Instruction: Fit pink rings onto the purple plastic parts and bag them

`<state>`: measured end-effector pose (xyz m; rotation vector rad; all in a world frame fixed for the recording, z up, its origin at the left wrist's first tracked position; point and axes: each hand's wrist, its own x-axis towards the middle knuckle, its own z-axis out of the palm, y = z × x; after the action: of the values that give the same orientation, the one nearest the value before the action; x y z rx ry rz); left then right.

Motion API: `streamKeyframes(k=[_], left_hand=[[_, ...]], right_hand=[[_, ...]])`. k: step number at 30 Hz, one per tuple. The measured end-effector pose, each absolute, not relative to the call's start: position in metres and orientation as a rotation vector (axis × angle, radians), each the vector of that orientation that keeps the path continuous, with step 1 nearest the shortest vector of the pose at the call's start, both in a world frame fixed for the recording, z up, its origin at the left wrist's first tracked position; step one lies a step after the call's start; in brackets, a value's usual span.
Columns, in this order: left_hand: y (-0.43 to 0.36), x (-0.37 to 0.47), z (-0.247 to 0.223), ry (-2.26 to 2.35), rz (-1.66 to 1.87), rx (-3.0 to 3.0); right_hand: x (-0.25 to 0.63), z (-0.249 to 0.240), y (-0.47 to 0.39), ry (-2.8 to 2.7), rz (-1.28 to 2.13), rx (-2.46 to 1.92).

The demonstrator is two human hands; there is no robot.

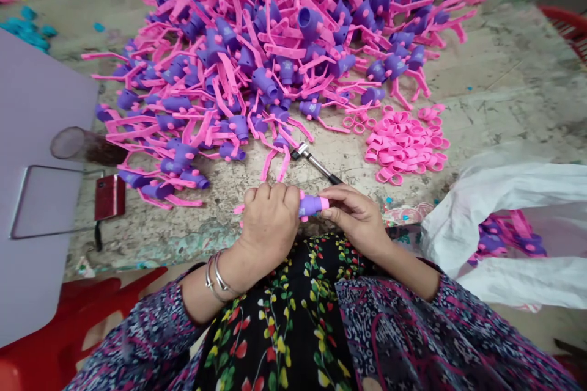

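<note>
My left hand [270, 220] is wrapped round a purple and pink piece [310, 205], with its pink arms poking out at the left of the fist. At the piece's right end sits a pink ring [324, 203], pinched by the thumb and fingers of my right hand [355, 217]. Just beyond my hands lies a small hammer-like metal tool [320, 165] with a black handle end. A large heap of purple and pink pieces [266, 82] covers the far side of the table. Loose pink rings [406, 143] are piled to the right of the tool.
A white sack [458, 214] holding similar pieces stands open at the right. On the left are a clear cup [76, 145], a dark red box [110, 197], a metal wire frame [21, 201] and a pale panel [36, 165]. A red chair [87, 317] is below.
</note>
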<state>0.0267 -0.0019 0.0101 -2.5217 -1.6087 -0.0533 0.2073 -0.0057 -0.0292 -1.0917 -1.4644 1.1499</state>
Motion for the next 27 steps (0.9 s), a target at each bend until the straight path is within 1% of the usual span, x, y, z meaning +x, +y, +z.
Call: streamKeyframes(k=[7,14,19,22,27], left_hand=[[0.0,0.028,0.004,-1.602,0.025,-2.528],[0.005,0.03,0.002,-1.577,0.034,-2.556],[0.009,0.03,-0.002,-1.568,0.046,-2.568],[0.011,0.028,-0.002,-1.589,0.05,-2.589],[0.012,0.022,-0.002,-1.616,-0.036,-2.618]], right_hand=[[0.204,-0.041,-0.008,-1.371,1.215,-1.128],[0.199,-0.048,-0.009,-1.203,1.359,-1.133],[0.198,-0.054,-0.009,-1.189,1.391,-1.136],[0.198,-0.055,-0.007,-1.241,1.34,-1.146],[0.201,-0.047,-0.001,-1.458,1.113,-1.116]])
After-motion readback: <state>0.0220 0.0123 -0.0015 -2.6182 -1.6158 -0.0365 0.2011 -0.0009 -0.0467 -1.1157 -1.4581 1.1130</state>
